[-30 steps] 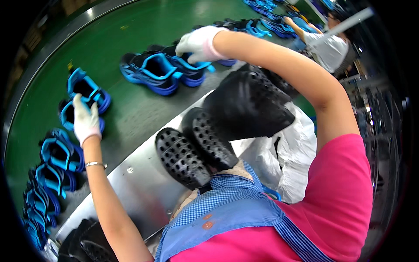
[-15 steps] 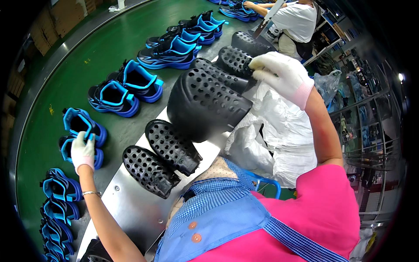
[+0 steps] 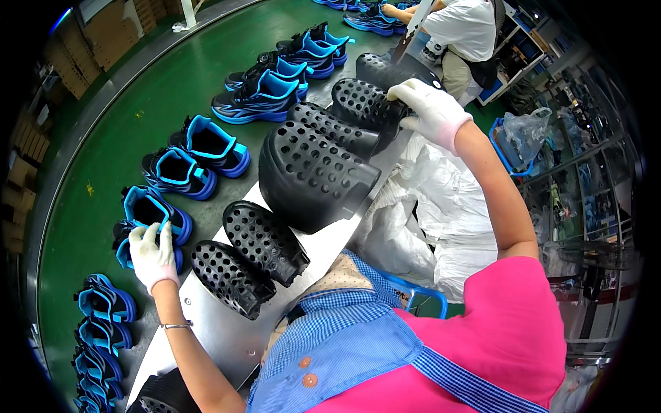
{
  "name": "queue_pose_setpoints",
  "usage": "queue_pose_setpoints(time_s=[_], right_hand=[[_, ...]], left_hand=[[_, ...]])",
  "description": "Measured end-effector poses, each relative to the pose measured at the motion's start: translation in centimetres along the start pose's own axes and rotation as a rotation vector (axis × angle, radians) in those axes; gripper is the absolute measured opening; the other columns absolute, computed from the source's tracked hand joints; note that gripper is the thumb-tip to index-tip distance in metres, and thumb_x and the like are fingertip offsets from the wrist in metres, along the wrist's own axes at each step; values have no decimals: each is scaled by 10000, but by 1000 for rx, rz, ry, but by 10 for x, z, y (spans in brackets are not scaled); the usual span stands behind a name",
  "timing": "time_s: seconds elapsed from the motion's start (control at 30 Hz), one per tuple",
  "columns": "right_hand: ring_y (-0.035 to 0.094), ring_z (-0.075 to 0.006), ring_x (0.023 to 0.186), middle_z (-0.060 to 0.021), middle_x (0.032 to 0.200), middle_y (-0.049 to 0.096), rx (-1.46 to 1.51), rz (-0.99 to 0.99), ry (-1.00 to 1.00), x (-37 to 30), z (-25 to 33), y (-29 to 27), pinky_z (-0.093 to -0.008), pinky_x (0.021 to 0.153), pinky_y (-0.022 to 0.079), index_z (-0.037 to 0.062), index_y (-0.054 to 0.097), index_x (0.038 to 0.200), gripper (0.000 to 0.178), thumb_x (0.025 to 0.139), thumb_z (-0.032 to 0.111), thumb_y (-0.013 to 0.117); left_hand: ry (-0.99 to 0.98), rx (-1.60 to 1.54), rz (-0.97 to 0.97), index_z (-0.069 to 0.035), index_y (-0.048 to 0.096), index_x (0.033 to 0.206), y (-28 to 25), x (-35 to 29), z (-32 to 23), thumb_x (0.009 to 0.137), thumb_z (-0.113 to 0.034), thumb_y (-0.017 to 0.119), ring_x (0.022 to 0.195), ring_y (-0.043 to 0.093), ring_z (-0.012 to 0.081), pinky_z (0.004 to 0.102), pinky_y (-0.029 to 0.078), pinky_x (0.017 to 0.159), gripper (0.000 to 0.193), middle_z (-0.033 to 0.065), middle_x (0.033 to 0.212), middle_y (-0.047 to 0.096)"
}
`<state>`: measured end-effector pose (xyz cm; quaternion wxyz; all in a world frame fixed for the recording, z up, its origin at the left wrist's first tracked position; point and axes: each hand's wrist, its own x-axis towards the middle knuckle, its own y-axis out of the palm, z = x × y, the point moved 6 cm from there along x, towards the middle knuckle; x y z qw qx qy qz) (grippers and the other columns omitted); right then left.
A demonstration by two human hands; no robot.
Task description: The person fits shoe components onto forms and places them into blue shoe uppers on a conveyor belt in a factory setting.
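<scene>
At the left, my gloved left hand (image 3: pixel 153 256) grips a pair of blue and black sneakers at their collars; the nearer sneaker (image 3: pixel 124 242) is partly under the fingers. Its mate, the farther sneaker (image 3: pixel 157 210), stands against it. My gloved right hand (image 3: pixel 428 110) has its fingers closed round the heel end of a black perforated shoe form (image 3: pixel 365 103). Some of those fingertips are hidden behind the form. Beside it lies another perforated form (image 3: pixel 334 129), and nearer me is a large rounded black perforated piece (image 3: pixel 313 172).
Two more perforated forms (image 3: pixel 261 237) lie on the metal ledge (image 3: pixel 217 341) before me. Several sneakers (image 3: pixel 255 96) line the green surface (image 3: pixel 89 220). White cloth (image 3: pixel 447 213) hangs at the right. Farther off, a person in a white shirt (image 3: pixel 468 31) works.
My left hand has drawn the sneaker pair to the right, toward the ledge. My right hand has shifted slightly left and stays at the shoe form's heel end. The whole view has shifted a little.
</scene>
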<state>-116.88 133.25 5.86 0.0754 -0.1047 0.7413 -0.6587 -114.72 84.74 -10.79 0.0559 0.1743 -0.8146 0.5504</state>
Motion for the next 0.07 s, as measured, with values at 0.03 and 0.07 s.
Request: queue_pose_setpoints(time_s=[0.03, 0.07], right_hand=[[582, -318, 1087, -112, 1165, 571, -3, 9, -15, 0, -2, 0, -383, 913, 493, 128, 545, 1187, 467, 756, 71, 714], [582, -321, 1087, -118, 1170, 568, -14, 24, -44, 1, -4, 2, -384, 921, 490, 128, 538, 1198, 466, 767, 87, 712]], left_hand=[[25, -22, -33, -88, 736, 1001, 0, -1, -2, 865, -398, 675, 1025, 595, 322, 398, 475, 891, 343, 150, 1144, 590], [18, -36, -28, -79, 735, 1010, 0, -2, -3, 862, -391, 685, 1055, 588, 329, 388, 463, 927, 349, 172, 1166, 588]])
